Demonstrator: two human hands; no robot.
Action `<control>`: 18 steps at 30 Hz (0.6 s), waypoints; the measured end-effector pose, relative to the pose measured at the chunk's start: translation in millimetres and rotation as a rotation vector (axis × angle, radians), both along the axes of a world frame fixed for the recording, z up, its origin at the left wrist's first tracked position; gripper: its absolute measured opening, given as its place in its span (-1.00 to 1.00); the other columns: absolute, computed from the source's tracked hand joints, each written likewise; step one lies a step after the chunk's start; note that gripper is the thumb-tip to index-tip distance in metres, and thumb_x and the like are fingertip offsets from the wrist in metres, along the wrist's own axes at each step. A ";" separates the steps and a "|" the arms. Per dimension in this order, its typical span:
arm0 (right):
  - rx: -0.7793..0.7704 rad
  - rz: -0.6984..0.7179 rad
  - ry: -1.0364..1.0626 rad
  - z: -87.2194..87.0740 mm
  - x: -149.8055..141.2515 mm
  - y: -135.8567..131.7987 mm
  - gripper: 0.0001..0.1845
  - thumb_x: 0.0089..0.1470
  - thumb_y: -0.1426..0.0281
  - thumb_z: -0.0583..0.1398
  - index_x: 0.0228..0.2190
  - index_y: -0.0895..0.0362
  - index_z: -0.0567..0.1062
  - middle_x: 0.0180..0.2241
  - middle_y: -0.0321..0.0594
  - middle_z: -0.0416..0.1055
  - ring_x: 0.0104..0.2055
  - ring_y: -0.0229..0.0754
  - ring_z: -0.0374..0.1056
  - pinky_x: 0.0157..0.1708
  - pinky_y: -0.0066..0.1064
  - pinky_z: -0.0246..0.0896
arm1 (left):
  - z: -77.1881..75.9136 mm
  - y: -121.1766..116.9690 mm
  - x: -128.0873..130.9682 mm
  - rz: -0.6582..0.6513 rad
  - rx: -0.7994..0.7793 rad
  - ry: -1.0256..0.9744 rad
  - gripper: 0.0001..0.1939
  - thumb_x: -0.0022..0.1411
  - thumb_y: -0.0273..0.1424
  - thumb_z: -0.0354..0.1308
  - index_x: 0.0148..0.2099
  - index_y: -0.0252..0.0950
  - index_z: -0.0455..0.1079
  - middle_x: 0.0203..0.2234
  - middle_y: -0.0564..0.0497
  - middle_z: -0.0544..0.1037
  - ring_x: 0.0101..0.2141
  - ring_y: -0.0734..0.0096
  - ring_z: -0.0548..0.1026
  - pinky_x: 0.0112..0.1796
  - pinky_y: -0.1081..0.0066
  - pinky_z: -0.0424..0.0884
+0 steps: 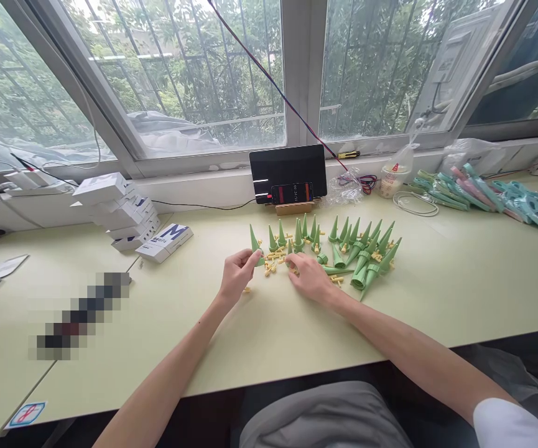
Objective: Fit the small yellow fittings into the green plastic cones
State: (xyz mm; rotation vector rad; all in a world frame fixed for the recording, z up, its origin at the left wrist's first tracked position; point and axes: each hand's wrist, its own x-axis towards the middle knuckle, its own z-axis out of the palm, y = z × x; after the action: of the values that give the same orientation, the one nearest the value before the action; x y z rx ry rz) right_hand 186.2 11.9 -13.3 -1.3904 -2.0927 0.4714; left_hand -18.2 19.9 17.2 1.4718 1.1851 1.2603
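We are holding a green cone (254, 239) tip up at the left end of the other green cones (372, 254), the grip of our left hand (237, 274) clamping its lower part. Our right hand (310, 277) is curling beside small yellow pieces (275, 256); we cannot tell whether its grip is clamping anything. Farther back on the worktop (231, 354), a phone (293, 193) is standing before a dark screen (292, 165).

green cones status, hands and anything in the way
Left hand pinching a green cone, tip up. Right hand near other cones, grip unclear. Yellow pieces between hands.
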 end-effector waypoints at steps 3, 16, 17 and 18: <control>-0.011 -0.018 -0.010 1.1 0.3 -0.3 -0.67 0.10 0.58 0.17 -0.08 0.14 0.46 -0.18 -0.16 0.46 -0.20 -0.16 0.39 -0.21 -0.41 0.20 | -0.6 0.8 -0.3 0.016 0.002 -0.001 -0.63 0.20 -0.14 0.23 -0.48 -0.31 0.36 -0.66 0.18 -0.02 -0.65 0.62 -0.05 -0.63 0.47 -0.12; 0.033 -0.020 0.004 4.2 -0.4 -1.6 -0.78 0.16 0.59 0.14 -0.17 0.16 0.48 -0.23 -0.15 0.49 -0.27 -0.16 0.38 -0.33 -0.42 0.15 | -12.3 1.7 0.6 0.028 -0.085 0.008 -0.60 0.18 -0.16 0.22 -0.54 -0.28 0.23 -0.71 0.20 -0.01 -0.69 0.63 -0.04 -0.65 0.49 -0.11; 0.055 -0.008 0.020 4.5 -0.9 -2.2 -0.80 0.18 0.57 0.14 -0.17 0.16 0.48 -0.24 -0.16 0.49 -0.28 -0.17 0.38 -0.31 -0.42 0.16 | -12.6 1.1 1.6 0.026 -0.072 -0.001 -0.61 0.18 -0.17 0.22 -0.54 -0.29 0.25 -0.71 0.20 0.00 -0.69 0.64 -0.03 -0.66 0.49 -0.10; 0.081 0.013 0.038 4.7 -2.0 -3.2 -0.82 0.20 0.55 0.14 -0.16 0.17 0.48 -0.24 -0.16 0.49 -0.29 -0.18 0.38 -0.30 -0.41 0.18 | -12.6 0.6 2.4 0.024 -0.057 -0.017 -0.63 0.17 -0.17 0.22 -0.53 -0.29 0.26 -0.71 0.20 0.01 -0.70 0.64 -0.03 -0.66 0.49 -0.10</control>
State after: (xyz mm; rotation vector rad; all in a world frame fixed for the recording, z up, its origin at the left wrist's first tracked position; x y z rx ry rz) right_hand 184.3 8.6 -8.6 -1.3124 -2.0688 0.4104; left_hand -15.8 20.4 4.6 1.4071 1.2208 1.2425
